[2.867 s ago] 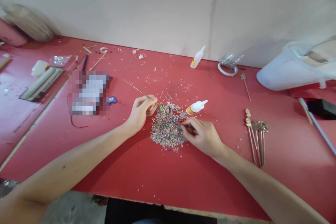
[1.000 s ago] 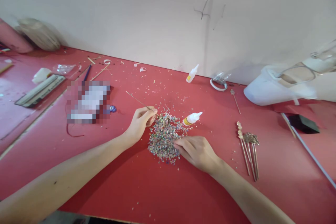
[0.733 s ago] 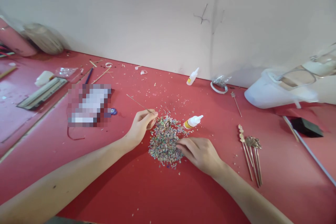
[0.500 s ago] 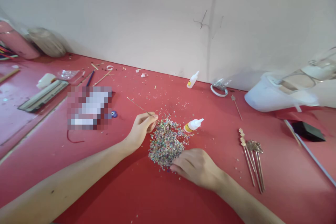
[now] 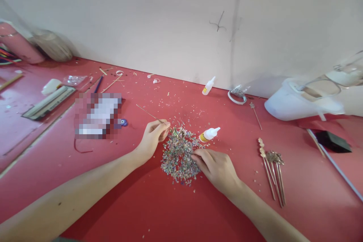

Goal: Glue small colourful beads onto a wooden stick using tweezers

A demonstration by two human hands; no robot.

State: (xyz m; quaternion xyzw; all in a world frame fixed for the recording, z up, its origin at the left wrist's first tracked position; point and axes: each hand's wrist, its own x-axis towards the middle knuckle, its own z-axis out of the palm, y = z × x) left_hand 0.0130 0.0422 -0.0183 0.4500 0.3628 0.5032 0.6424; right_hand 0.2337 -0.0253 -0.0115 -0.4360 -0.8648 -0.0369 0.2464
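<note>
My left hand [image 5: 154,136] pinches a thin metal hair stick [image 5: 147,112], its bare end pointing up and left. The ornamented head [image 5: 178,133] of this stick lies over the far edge of a pile of small shiny sequins or rhinestones [image 5: 181,174]. At the right side of the pile my right hand [image 5: 217,168] is closed, thumb and fingers pinched together. A thin silvery tool seems to stick out from its fingertips into the pile, but its kind is unclear. Just beyond that hand lies a white glue bottle [image 5: 209,135] with a yellow label.
Several finished-looking hair sticks [image 5: 276,174] lie at the right, near a black block [image 5: 333,141]. Behind stand a second small bottle [image 5: 209,86], a white ring [image 5: 237,97] and a white container [image 5: 295,100]. At left are a blurred-out item [image 5: 99,115] and a ruler-like packet [image 5: 49,102].
My right hand has moved up and away from the pile's near edge to its right side. The pile is more spread out, with red gaps. My left hand keeps its hold almost unmoved.
</note>
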